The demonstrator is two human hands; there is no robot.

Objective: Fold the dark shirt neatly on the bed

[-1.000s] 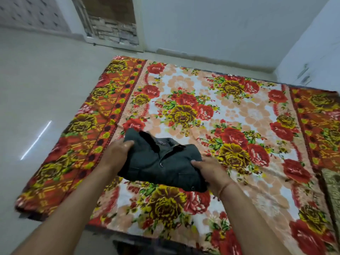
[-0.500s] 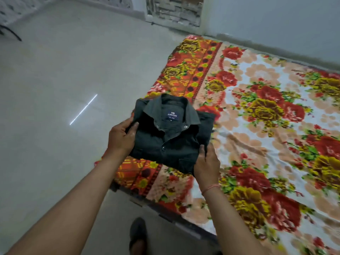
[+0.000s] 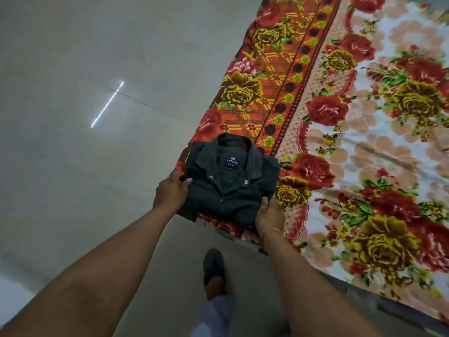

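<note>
The dark shirt [image 3: 228,183] is folded into a compact rectangle, collar up, with a blue neck label and snap buttons showing. It sits at the near left corner of the bed [image 3: 364,147], which carries a red and yellow floral blanket. My left hand [image 3: 171,193] grips the shirt's left edge, thumb on top. My right hand [image 3: 269,216] grips its lower right corner, thumb on top and fingers underneath. Whether the shirt rests on the blanket or is held just above it is unclear.
A pale tiled floor [image 3: 85,154] with a bright light streak lies to the left of the bed. My foot in a dark shoe [image 3: 213,266] stands on the floor just below the bed's corner.
Both hands have carried the folded shirt from the bed's middle front toward its left corner. The view has swung left and down, and my foot has come into sight.
</note>
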